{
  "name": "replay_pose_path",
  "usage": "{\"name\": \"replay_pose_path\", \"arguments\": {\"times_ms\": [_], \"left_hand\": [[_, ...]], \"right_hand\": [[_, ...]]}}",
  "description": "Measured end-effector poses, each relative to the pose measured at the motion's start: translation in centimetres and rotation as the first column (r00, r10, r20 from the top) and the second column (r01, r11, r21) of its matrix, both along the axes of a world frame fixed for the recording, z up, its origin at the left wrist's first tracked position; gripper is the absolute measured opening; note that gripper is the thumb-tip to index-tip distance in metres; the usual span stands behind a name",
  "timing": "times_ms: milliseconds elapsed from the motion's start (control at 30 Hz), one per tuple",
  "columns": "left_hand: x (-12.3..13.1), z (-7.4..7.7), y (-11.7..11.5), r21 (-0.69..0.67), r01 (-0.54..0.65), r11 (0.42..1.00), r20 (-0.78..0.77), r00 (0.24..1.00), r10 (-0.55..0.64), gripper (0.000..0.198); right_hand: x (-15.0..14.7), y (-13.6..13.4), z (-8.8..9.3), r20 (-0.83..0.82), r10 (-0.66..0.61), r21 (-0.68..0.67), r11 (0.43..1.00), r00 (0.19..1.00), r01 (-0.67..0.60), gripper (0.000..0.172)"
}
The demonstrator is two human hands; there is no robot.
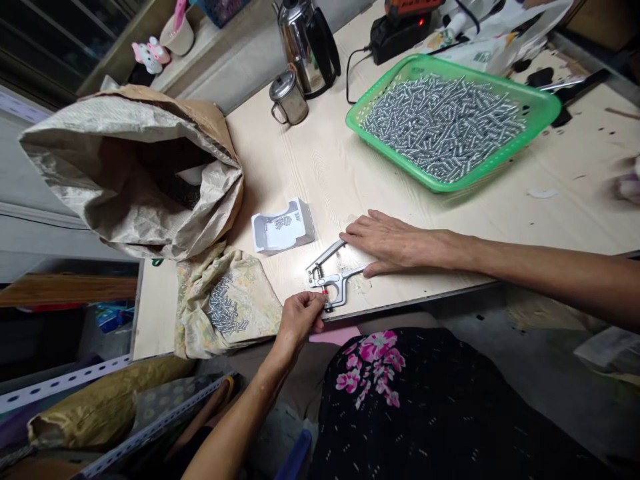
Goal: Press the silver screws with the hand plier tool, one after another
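A small metal hand press tool [334, 275] lies at the near edge of the pale wooden table [325, 167]. My right hand [385, 240] rests on its handles, fingers stretched out flat over them. My left hand [299, 319] is pinched closed at the tool's jaw, by a red part; what the fingertips hold is too small to make out. To the left, a patterned cloth [225, 303] carries a heap of small metal pieces [226, 313]. A small white tray [283, 227] with a few metal pieces sits just beyond the tool.
A green basket [540, 117] full of small metal pieces stands at the back right. An open brown paper sack [135, 167] sits at the left. A steel kettle [307, 43], a lidded steel mug [289, 99] and a black charger [400, 33] stand at the back.
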State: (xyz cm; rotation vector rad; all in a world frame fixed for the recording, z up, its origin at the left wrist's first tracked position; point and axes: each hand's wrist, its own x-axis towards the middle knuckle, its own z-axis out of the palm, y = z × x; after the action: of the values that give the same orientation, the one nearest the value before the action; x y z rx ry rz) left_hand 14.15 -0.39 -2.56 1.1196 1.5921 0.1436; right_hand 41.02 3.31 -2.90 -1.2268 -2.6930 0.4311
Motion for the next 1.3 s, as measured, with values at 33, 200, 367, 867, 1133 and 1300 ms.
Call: {"name": "replay_pose_path", "arguments": {"times_ms": [33, 200, 367, 867, 1133, 1300], "left_hand": [[0.0, 0.1, -0.2, 0.037, 0.045, 0.998, -0.053, 0.998, -0.043, 0.034], [1.4, 0.6, -1.2, 0.594, 0.478, 0.648, -0.474, 0.858, -0.198, 0.021], [4.5, -0.3, 1.5, 0.626, 0.749, 0.216, -0.617, 0.645, -0.451, 0.057], [6.1, -1.5, 4.2, 0.588, 0.772, 0.242, -0.603, 0.618, -0.504, 0.03], [2.2, 0.8, 3.8, 0.735, 0.594, 0.326, -0.503, 0.801, -0.326, 0.043], [-0.7, 2.1, 2.4, 0.526, 0.528, 0.667, -0.553, 0.808, -0.203, 0.032]], "right_hand": [[-0.1, -0.1, 0.2, 0.004, 0.005, -0.005, 1.0, 1.0, -0.005, 0.054], [-0.9, -1.0, 0.1, -0.002, -0.032, -0.025, 0.999, 0.999, 0.032, 0.031], [-1.1, -1.9, -0.8, -0.076, -0.059, 0.008, 0.998, 0.995, 0.059, 0.032], [-2.1, -1.1, -1.9, -0.038, -0.079, 0.071, 0.994, 0.996, 0.082, 0.028], [0.2, -2.7, -1.4, -0.132, -0.11, 0.178, 0.975, 0.985, 0.132, 0.068], [0.0, -4.7, -1.6, -0.22, -0.194, 0.09, 0.972, 0.956, 0.218, 0.036]]}}
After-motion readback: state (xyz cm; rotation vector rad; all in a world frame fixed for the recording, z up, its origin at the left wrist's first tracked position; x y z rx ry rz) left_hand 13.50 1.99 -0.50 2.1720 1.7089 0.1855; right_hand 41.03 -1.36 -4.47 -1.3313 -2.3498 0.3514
